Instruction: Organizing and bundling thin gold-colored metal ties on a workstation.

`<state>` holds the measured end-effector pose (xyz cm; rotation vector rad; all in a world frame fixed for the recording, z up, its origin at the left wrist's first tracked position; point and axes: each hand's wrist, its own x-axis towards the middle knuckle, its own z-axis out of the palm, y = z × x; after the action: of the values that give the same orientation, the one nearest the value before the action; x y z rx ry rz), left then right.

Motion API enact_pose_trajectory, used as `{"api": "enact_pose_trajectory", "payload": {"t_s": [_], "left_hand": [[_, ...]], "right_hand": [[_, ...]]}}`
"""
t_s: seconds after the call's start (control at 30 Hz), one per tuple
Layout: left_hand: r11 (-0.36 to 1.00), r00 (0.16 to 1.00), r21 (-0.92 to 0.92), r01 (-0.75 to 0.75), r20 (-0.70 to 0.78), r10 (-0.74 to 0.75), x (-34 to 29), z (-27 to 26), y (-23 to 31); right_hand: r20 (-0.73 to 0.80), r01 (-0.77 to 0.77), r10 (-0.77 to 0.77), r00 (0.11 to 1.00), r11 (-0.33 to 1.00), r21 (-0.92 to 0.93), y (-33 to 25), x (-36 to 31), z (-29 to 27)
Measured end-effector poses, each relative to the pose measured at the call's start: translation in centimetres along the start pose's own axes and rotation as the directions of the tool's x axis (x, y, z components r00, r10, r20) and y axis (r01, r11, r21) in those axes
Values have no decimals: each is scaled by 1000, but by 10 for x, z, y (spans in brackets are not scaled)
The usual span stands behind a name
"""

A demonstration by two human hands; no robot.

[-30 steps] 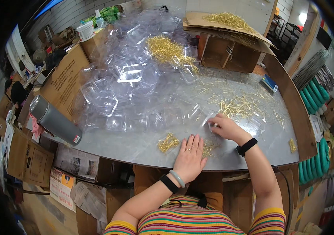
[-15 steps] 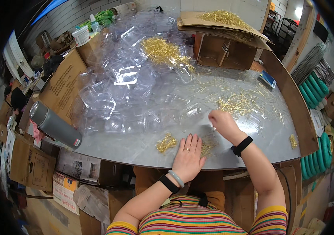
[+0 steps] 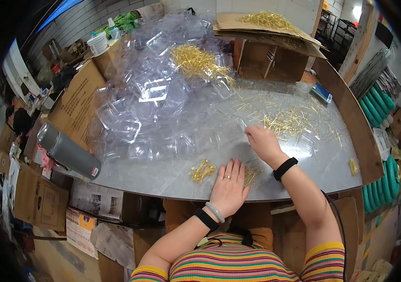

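Note:
My left hand (image 3: pixel 230 190) lies flat near the table's front edge, fingers stretched out. Thin gold wire-like pieces (image 3: pixel 252 176) stick out beside and partly under it. Just left of that hand sits a small gold bunch (image 3: pixel 203 170) of the same pieces. Raised farther forward, my right hand (image 3: pixel 264 144) is closed in a pinch; what its fingertips hold, if anything, is too small to make out. Loose gold pieces (image 3: pixel 290 123) are scattered right behind it. Clear plastic boxes (image 3: pixel 137 120) are heaped across the left and back, with a gold pile (image 3: pixel 195 61) on them.
A grey bottle (image 3: pixel 71 152) stands at the table's left edge, by a cardboard panel (image 3: pixel 75 101). Toward the back right are a cardboard box (image 3: pixel 275 66) and a small blue box (image 3: pixel 321 92). A cardboard wall (image 3: pixel 351 127) borders the right side, near another small gold bunch (image 3: pixel 353 166).
My right hand has shifted slightly left and forward, away from me, still pinched. My left hand stays flat in nearly the same spot.

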<state>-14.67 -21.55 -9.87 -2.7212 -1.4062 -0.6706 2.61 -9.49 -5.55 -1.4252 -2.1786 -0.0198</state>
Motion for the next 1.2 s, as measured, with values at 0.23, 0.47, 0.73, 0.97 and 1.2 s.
{"api": "enact_pose_trajectory", "payload": {"t_s": [0.23, 0.47, 0.73, 0.97, 1.2], "left_hand": [[1000, 1000, -9, 3, 4, -3, 0, -1, -1], [1000, 1000, -22, 4, -20, -4, -1, 0, -1], [999, 1000, -46, 0, -29, -1, -2, 1, -1], [998, 999, -60, -3, -55, 0, -2, 3, -2], [995, 999, -95, -1, -46, -4, -2, 4, -2]], "right_hand": [[-106, -42, 66, 992, 977, 210, -4, 6, -2], [64, -103, 92, 994, 971, 215, -3, 6, 2], [-55, 18, -1, 998, 954, 300, -4, 3, 0], [-3, -70, 70, 998, 997, 40, -11, 8, 2], [213, 393, -410, 887, 912, 118, -35, 3, 1]]}}
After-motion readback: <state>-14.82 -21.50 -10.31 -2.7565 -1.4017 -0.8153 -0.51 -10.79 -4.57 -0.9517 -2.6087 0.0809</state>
